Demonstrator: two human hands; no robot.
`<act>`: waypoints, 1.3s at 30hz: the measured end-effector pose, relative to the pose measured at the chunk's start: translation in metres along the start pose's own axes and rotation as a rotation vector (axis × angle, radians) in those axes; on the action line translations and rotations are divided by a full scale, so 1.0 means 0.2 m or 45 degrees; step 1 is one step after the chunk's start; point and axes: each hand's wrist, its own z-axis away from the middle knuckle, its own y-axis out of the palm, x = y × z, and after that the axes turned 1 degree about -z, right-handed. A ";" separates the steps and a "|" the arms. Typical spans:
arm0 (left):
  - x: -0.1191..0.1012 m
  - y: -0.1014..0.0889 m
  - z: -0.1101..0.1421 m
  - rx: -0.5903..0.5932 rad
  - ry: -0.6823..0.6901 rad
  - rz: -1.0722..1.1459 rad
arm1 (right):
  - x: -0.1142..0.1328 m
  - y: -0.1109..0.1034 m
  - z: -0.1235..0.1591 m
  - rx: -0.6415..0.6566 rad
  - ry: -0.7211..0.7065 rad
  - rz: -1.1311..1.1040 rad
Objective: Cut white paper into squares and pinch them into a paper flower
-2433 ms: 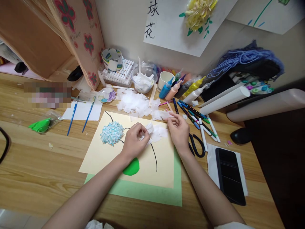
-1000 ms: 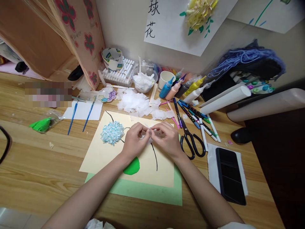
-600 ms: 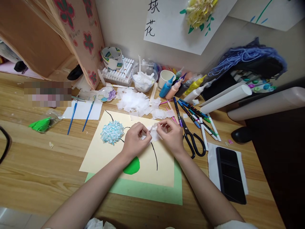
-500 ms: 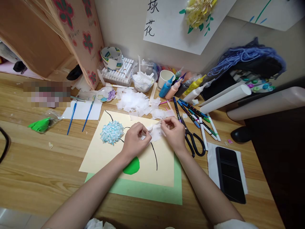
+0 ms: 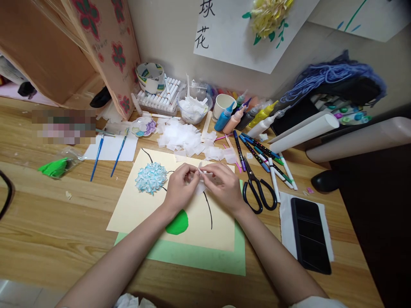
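Above a cream sheet of paper [image 5: 135,218], my left hand [image 5: 181,188] and my right hand [image 5: 225,185] meet fingertip to fingertip. Both pinch a small piece of thin white paper [image 5: 201,188], gathered to a point between them. To the left of my hands a fluffy blue-and-white paper flower [image 5: 150,178] sits on the sheet, which also has black curved lines. A flat green oval [image 5: 178,222] lies below my left hand and is partly covered by it. A light green sheet [image 5: 205,259] shows under the cream one.
Behind the sheet lies a heap of white paper squares [image 5: 184,139]. Black-handled scissors [image 5: 260,190] and several pens [image 5: 257,147] are to the right, near a phone-like black object [image 5: 311,235]. Paint bottles [image 5: 224,116] stand at the back; two blue brushes [image 5: 98,157] lie left.
My right hand has moved left and slightly down to meet my left hand. The white paper, spread out before, is now bunched between the fingertips. More of the scissors shows.
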 end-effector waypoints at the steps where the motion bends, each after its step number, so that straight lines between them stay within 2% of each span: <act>1: 0.00 0.00 0.00 0.002 0.003 0.010 | 0.00 0.01 0.00 0.007 -0.006 0.004; 9: 0.00 0.00 0.00 -0.011 -0.002 0.009 | -0.01 0.02 0.01 -0.008 0.074 -0.063; 19: -0.01 0.00 0.00 -0.052 -0.002 -0.022 | -0.01 0.03 0.01 -0.012 0.069 -0.096; 29: -0.01 0.00 0.00 -0.062 0.019 -0.012 | -0.01 0.03 0.02 -0.040 0.338 -0.350; 39: 0.00 0.01 0.00 -0.110 -0.011 -0.023 | -0.02 0.05 0.03 -0.020 0.484 -0.551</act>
